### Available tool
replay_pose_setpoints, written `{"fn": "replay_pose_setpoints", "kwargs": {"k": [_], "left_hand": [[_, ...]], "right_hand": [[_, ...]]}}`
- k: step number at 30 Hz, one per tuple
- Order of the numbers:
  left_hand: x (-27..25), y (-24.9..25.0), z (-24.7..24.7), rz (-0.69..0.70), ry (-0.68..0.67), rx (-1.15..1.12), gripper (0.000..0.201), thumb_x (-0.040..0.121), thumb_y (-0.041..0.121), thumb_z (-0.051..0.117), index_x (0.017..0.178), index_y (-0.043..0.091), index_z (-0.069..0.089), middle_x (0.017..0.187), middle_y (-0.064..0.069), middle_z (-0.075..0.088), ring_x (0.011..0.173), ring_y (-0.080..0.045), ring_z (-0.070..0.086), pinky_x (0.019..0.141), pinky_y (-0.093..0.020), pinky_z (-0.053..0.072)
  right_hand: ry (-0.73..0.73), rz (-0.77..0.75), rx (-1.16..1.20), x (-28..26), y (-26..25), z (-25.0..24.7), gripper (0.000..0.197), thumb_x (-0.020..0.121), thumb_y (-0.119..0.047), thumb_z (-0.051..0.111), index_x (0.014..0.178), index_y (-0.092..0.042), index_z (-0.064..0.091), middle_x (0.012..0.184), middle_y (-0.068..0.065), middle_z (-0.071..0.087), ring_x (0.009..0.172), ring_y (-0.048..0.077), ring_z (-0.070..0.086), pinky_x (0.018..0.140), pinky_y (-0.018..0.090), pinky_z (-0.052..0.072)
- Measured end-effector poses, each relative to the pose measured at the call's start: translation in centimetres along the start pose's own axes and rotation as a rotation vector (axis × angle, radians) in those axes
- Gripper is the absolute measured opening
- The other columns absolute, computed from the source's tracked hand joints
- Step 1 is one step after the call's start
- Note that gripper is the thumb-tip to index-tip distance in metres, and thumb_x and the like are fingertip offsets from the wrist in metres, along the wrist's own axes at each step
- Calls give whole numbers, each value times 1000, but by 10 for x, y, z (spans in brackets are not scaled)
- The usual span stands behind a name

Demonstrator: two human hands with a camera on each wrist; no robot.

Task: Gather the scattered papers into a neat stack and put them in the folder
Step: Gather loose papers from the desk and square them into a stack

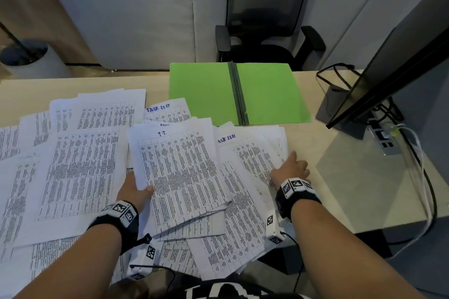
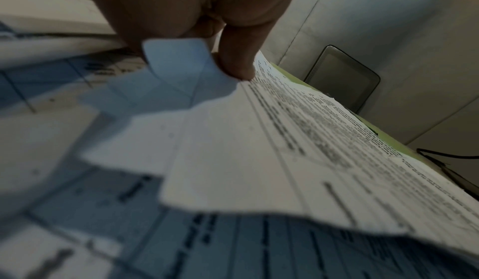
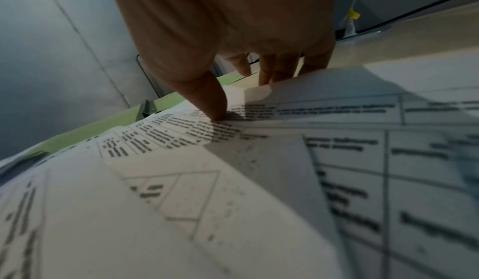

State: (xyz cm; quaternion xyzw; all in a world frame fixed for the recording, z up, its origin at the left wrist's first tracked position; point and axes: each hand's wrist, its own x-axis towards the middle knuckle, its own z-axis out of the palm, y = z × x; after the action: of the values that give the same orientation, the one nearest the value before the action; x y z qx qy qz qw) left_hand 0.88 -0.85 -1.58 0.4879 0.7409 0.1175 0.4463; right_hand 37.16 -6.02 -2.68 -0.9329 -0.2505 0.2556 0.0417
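Note:
Many printed sheets (image 1: 80, 165) lie scattered and overlapping across the left and middle of the desk (image 1: 352, 189). An open green folder (image 1: 206, 90) with a metal spine clip lies flat behind them. My left hand (image 1: 142, 189) grips the lower left edge of a lifted bundle of sheets (image 1: 179, 172), thumb (image 2: 238, 66) on top and the other fingers hidden beneath. My right hand (image 1: 291, 167) holds the right-hand sheets (image 1: 252, 160) at their right edge, thumb (image 3: 212, 107) pressing on top, fingers (image 3: 272, 74) reaching under the edge.
A monitor (image 1: 388, 68) on a grey stand (image 1: 340, 109) occupies the right side of the desk, with cables (image 1: 418, 165) trailing off the edge. A black office chair (image 1: 262, 41) stands behind the desk, a round bin (image 1: 31, 58) at far left.

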Motion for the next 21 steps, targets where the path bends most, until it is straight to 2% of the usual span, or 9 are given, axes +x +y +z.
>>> {"fn": "replay_pose_setpoints", "kwargs": {"k": [3,6,9,11,13,15,18,21], "left_hand": [[2,-2,0,0,-6,-1,60,91,13,60,143,12,31,140,-15,47,126,-37,45,106,-50,35],[4,-2,0,-6,-9,13,65,91,15,60,146,11,26,145,-15,41,131,-37,41,109,-49,32],[6,-5,0,-10,-10,9,69,91,17,60,148,13,23,149,-13,37,135,-36,36,111,-50,30],[9,-7,1,-14,-8,13,69,91,18,61,148,12,23,149,-14,37,135,-36,36,111,-50,29],[10,-8,0,-9,-9,5,64,91,15,61,145,10,28,144,-15,43,130,-38,41,109,-50,32],[11,-9,0,-2,-9,1,58,90,14,61,141,9,33,138,-17,49,125,-38,46,106,-51,36],[9,-7,0,15,-5,-4,56,90,12,60,140,9,35,136,-18,50,124,-39,47,104,-50,36],[7,-6,0,17,-19,9,56,91,12,59,141,9,33,137,-18,48,125,-39,46,104,-49,35]], "right_hand": [[-1,1,-73,-4,-4,1,58,72,-21,60,126,-15,41,131,13,35,122,34,36,101,48,35],[7,-33,12,-4,-4,-1,49,72,-15,58,119,-11,43,125,11,33,111,36,42,95,45,45],[-34,-85,223,-3,-6,-10,40,81,-6,51,120,-8,43,112,15,51,84,32,53,77,36,49],[-4,-86,272,-5,-7,-18,39,81,-8,49,119,-11,48,106,13,61,85,32,56,80,36,49],[136,-103,227,-10,-8,-25,35,80,-9,47,114,-14,56,108,13,63,97,35,57,90,42,45],[319,-156,167,-18,-11,-32,30,84,-8,47,111,-13,57,111,13,59,105,36,54,90,44,38],[511,-286,165,-31,-19,-43,27,82,-3,46,106,-15,55,106,9,58,103,33,51,87,42,33],[645,-462,307,-41,-27,-50,36,70,-3,39,98,-14,59,97,7,60,98,32,51,86,37,27]]}}
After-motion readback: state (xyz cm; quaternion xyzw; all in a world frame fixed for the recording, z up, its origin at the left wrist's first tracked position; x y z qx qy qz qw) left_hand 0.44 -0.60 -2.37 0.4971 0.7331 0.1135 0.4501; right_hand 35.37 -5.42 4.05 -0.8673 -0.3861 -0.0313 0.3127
